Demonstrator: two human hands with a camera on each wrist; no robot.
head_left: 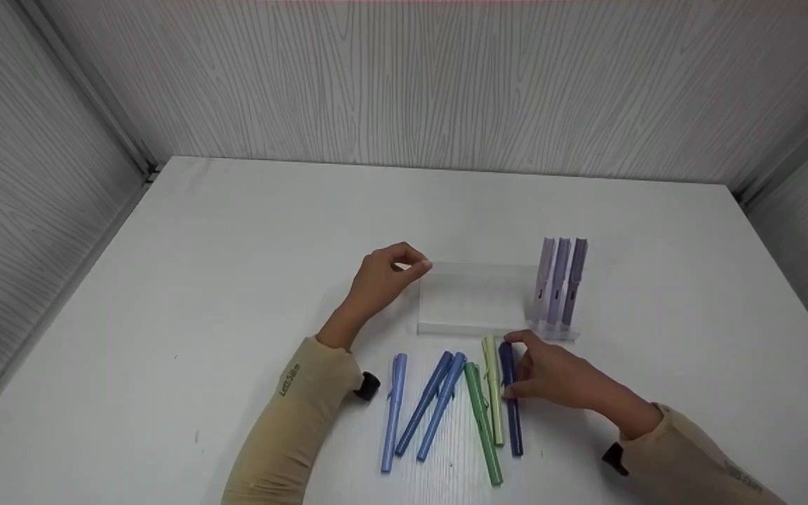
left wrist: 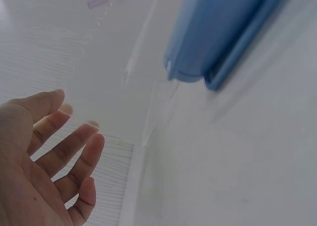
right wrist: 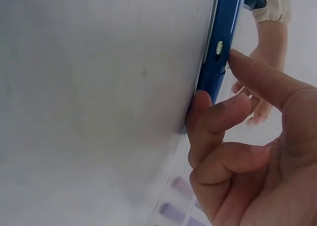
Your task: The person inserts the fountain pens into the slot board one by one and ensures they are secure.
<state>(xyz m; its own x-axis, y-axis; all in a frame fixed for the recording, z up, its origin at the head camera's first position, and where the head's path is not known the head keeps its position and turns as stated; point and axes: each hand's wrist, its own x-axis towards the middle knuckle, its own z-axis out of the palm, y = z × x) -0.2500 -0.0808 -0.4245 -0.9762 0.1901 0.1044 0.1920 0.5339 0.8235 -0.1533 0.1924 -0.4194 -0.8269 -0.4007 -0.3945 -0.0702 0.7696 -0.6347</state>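
Observation:
A clear plastic pen stand [head_left: 460,328] stands on the table, with three purple pens [head_left: 557,280] upright at its right end. My left hand [head_left: 379,280] pinches the stand's upper left edge between thumb and forefinger; in the left wrist view, the other fingers of the hand [left wrist: 54,161] are loosely bent. In front of the stand, my right hand [head_left: 555,372] holds a dark blue pen [head_left: 514,421] by its sides, the pen lying on the table. The right wrist view shows thumb and fingers against that pen [right wrist: 218,52].
Left of the dark blue pen lie a yellow-green pen [head_left: 494,400] and a green pen [head_left: 482,428], close together. Further left are a mid-blue pen [head_left: 421,407], a lighter blue pen [head_left: 440,410] and a periwinkle pen [head_left: 393,414]. A wood-grain panel [head_left: 404,84] rises behind the table.

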